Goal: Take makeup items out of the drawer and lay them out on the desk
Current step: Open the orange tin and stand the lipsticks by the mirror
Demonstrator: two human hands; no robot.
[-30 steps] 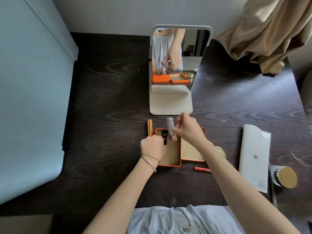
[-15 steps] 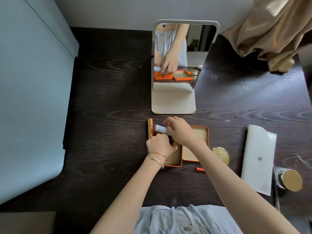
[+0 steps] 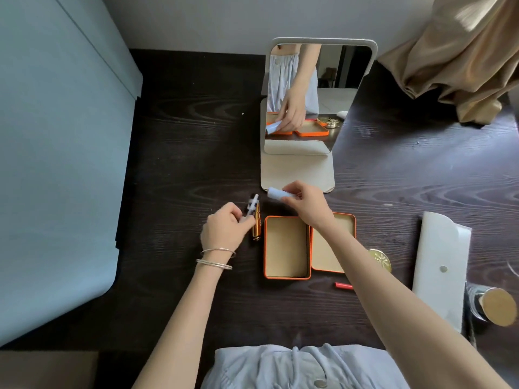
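An orange tin (image 3: 287, 272) lies open on the dark desk (image 3: 182, 150), its inside bare, with its lid (image 3: 331, 265) beside it on the right. My left hand (image 3: 223, 230) pinches a small black-and-white tube (image 3: 252, 204) just left of the tin, over a gold lipstick (image 3: 256, 226) lying on the desk. My right hand (image 3: 307, 204) holds a pale lavender tube (image 3: 276, 193) above the desk, behind the tin and in front of the mirror base.
A standing mirror (image 3: 314, 102) is at the back centre. A gold round compact (image 3: 380, 259), a red stick (image 3: 344, 285), a white pouch (image 3: 441, 265) and a gold-lidded jar (image 3: 497, 306) lie to the right. A beige curtain (image 3: 463, 51) hangs at back right.
My left hand lifted a small tube out of the tin and moved left over the gold lipstick. My right hand carried the lavender tube back, away from the tin.
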